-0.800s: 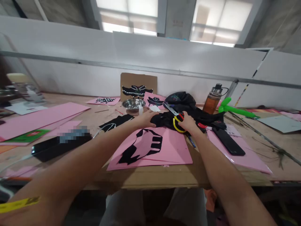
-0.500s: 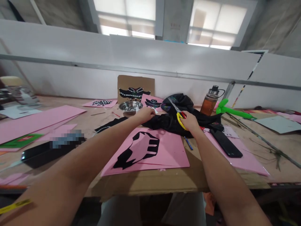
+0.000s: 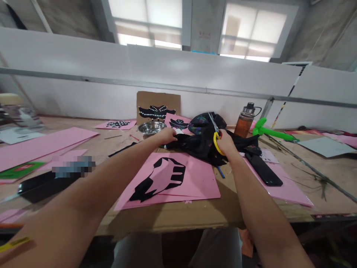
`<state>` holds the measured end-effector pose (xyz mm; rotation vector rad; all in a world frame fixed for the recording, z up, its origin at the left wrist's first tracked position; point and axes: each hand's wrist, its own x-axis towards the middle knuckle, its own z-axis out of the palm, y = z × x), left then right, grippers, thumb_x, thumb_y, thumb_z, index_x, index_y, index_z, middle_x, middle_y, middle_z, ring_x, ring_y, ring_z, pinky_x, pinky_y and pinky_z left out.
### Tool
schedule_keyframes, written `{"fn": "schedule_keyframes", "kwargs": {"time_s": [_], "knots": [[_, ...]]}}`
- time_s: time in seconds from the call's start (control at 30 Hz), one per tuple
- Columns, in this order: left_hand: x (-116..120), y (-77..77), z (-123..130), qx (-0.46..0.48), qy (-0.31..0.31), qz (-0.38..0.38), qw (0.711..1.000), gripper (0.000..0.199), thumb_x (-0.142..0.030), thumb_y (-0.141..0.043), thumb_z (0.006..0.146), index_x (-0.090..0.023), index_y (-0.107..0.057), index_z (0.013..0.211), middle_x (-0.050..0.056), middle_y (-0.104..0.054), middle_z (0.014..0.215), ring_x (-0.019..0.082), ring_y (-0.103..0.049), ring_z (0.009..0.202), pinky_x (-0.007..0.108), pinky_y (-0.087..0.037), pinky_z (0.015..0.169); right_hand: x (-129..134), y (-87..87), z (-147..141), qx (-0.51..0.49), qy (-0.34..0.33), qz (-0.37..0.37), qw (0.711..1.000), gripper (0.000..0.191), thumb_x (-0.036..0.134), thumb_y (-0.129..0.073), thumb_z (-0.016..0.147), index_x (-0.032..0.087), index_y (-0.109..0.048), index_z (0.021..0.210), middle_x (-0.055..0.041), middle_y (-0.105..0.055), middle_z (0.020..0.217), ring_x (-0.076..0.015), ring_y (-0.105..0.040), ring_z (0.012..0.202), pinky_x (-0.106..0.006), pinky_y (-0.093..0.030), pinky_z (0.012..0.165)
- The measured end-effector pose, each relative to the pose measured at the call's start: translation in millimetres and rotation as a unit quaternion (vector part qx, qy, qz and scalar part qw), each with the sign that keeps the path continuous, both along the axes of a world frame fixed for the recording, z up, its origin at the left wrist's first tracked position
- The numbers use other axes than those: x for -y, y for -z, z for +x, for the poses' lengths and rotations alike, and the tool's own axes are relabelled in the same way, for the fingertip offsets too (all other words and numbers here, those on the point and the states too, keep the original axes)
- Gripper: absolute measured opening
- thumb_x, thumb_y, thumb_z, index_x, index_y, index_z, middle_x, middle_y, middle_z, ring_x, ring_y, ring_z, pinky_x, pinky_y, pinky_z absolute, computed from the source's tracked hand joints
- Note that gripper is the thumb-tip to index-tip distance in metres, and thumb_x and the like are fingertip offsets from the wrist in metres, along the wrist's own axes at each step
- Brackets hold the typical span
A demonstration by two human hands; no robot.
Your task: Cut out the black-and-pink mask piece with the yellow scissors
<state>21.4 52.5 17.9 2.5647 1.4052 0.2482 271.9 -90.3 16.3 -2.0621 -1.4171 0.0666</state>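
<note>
My left hand (image 3: 167,136) pinches the left end of a bunched black cloth (image 3: 192,143) beyond the pink sheets. In my right hand (image 3: 226,142) are scissors with yellow and red handles (image 3: 217,140), their blades pointing up and away over the cloth. Below the cloth lies a pink sheet (image 3: 200,178) with black cut-out shapes (image 3: 167,175) on it. A metal bowl (image 3: 152,128) stands just behind my left hand. Beside the cloth's lower right edge lies a small blue stick (image 3: 220,172).
A bottle of amber liquid (image 3: 244,121) and a green balloon (image 3: 275,132) stand at the right. A black phone (image 3: 263,169) lies on pink paper nearby. Cardboard bearing a beaded black piece (image 3: 157,102) leans on the back wall. Left is a black box (image 3: 36,188).
The cloth's left part now stretches up to my left hand, which has shifted slightly left. My right hand still holds the scissors, their blades now steeper. The whole view has shifted slightly.
</note>
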Motion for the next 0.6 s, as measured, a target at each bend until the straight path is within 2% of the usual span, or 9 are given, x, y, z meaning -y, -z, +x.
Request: {"fn": "schedule_keyframes", "kwargs": {"time_s": [0.13, 0.27, 0.43, 0.53, 0.6], "knots": [[-18, -30.0, -13, 0.084, -0.047, 0.037, 0.995, 0.032, -0.037, -0.058, 0.093, -0.019, -0.060, 0.121, 0.009, -0.060, 0.125, 0.023, -0.061, 0.106, 0.043, -0.054, 0.088, 3, 1.0, 7, -0.001, 0.012, -0.003, 1.000, 0.043, 0.018, -0.060, 0.075, 0.019, -0.063, 0.118, -0.0120, -0.072, 0.110, -0.0267, -0.066, 0.103, -0.031, -0.049, 0.087], [-26, -50.3, -16, 0.185, -0.083, 0.075, 0.976, 0.035, -0.036, -0.059, 0.093, -0.018, -0.058, 0.123, 0.010, -0.060, 0.125, 0.024, -0.061, 0.106, 0.044, -0.054, 0.088, 6, -2.1, 15, -0.001, 0.026, 0.010, 1.000, 0.035, 0.025, -0.063, 0.076, 0.021, -0.067, 0.110, -0.0106, -0.072, 0.110, -0.0273, -0.065, 0.106, -0.033, -0.047, 0.092], [-22, -65.0, -14, 0.285, -0.080, 0.064, 0.953, 0.033, -0.037, -0.058, 0.093, -0.016, -0.061, 0.118, 0.009, -0.064, 0.117, 0.022, -0.064, 0.099, 0.041, -0.054, 0.084, 3, -7.1, 24, -0.024, 0.056, 0.066, 0.996, 0.047, 0.042, -0.057, 0.087, 0.016, -0.057, 0.126, -0.0141, -0.067, 0.122, -0.0253, -0.062, 0.111, -0.033, -0.045, 0.095], [-15, -71.5, -15, 0.318, -0.057, 0.027, 0.946, 0.035, -0.035, -0.067, 0.082, -0.018, -0.065, 0.112, 0.007, -0.070, 0.103, 0.022, -0.065, 0.090, 0.033, -0.053, 0.078, -2, -4.9, 28, -0.072, 0.050, 0.104, 0.991, 0.051, 0.051, -0.050, 0.091, 0.015, -0.054, 0.127, -0.0147, -0.066, 0.122, -0.0234, -0.063, 0.109, -0.032, -0.046, 0.093], [-11, -75.0, -18, 0.328, -0.041, -0.002, 0.944, 0.039, -0.027, -0.074, 0.070, -0.021, -0.068, 0.108, 0.005, -0.072, 0.099, 0.021, -0.066, 0.089, 0.031, -0.052, 0.078, -6, -0.9, 31, -0.085, 0.031, 0.099, 0.991, 0.051, 0.055, -0.049, 0.090, 0.016, -0.056, 0.123, -0.0145, -0.068, 0.119, -0.0231, -0.064, 0.107, -0.031, -0.047, 0.090]]}}
